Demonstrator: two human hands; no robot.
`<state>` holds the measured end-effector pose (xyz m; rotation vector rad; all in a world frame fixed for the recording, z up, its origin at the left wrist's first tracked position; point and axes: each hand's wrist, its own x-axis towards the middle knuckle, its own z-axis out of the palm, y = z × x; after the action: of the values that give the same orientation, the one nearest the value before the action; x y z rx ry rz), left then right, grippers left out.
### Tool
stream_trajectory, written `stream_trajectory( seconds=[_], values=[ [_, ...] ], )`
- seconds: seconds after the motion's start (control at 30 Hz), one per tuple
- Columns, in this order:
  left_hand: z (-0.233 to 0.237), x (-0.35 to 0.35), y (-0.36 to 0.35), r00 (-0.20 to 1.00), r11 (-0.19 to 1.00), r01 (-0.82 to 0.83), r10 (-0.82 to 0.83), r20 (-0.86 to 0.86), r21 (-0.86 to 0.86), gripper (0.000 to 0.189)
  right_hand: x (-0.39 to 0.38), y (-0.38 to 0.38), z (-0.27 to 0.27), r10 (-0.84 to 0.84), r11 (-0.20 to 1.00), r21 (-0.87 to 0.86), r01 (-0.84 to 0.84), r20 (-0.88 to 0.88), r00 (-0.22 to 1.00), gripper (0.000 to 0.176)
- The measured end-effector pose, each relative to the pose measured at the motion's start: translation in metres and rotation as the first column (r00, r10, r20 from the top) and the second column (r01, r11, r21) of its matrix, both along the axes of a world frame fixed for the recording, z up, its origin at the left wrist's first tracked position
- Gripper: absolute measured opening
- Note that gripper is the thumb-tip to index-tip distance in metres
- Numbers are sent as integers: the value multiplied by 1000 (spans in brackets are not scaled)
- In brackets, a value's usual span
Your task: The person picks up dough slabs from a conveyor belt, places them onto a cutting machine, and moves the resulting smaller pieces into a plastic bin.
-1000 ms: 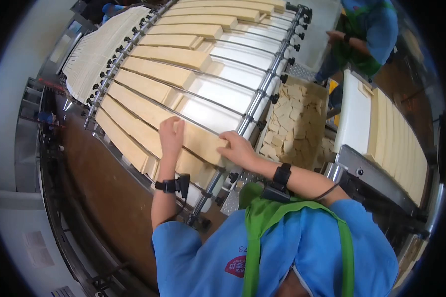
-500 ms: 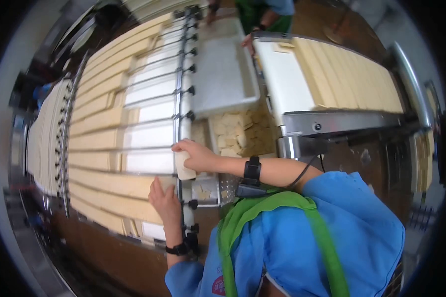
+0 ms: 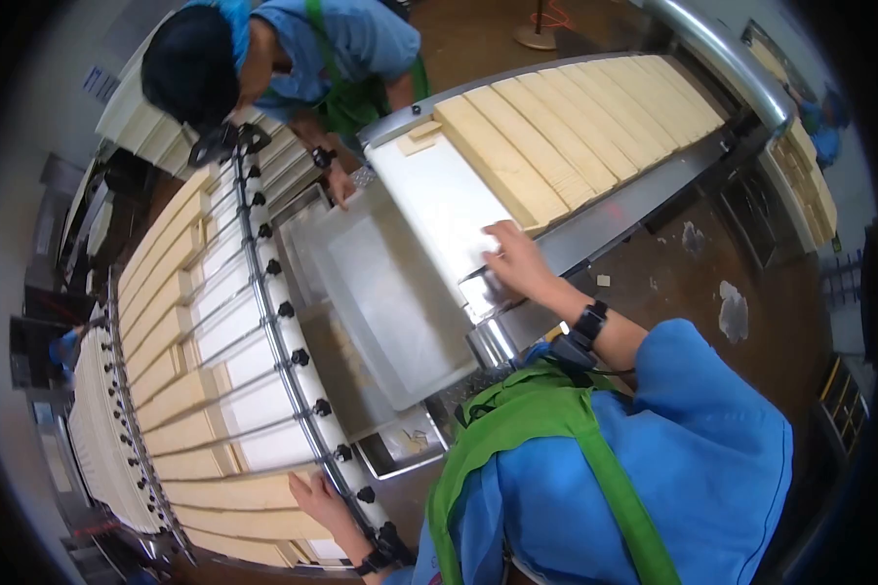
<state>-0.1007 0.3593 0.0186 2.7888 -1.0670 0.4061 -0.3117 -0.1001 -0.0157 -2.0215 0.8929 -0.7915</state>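
My left hand (image 3: 320,502) rests at the near end of the rows of thin cream-coloured pieces (image 3: 234,490) on the left conveyor, close to its metal rail. Its fingers are stretched out against the end of a row. Over the edge of the right conveyor's white belt (image 3: 437,200) is my right hand (image 3: 519,261), fingers apart and a little bent, with no piece visible in it. Thick rows of similar cream pieces (image 3: 576,136) lie on that belt just beyond my fingers. Two small loose pieces (image 3: 419,141) sit at the belt's far corner.
A translucent plastic tray (image 3: 390,283) lies between the conveyors, partly covering a bin of pieces. A metal tray (image 3: 400,458) with scraps stands below. Black knobs line the left rail (image 3: 273,331). A co-worker (image 3: 351,58) in blue and green leans over the far end.
My right hand has left the left conveyor's rail, where it held a flat pale piece, and reached the right conveyor. My left hand stays by the rows. The view has turned; the co-worker leans in.
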Motion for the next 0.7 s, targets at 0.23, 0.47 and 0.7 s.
stream_trajectory(
  seconds=[0.23,0.47,0.7],
  values=[
    [35,-5,-147,941,983,62,-116,-317,-175,21,-58,-65,-17,-354,935,-98,340,-287,890,42],
    [-35,-10,-471,644,684,589,-719,-262,-430,44,-55,-77,-16,-274,961,-128,244,-328,904,45],
    [-65,0,-696,653,668,705,-742,-149,-239,36,-62,-88,-6,-153,988,-83,132,-342,927,43]
  ],
)
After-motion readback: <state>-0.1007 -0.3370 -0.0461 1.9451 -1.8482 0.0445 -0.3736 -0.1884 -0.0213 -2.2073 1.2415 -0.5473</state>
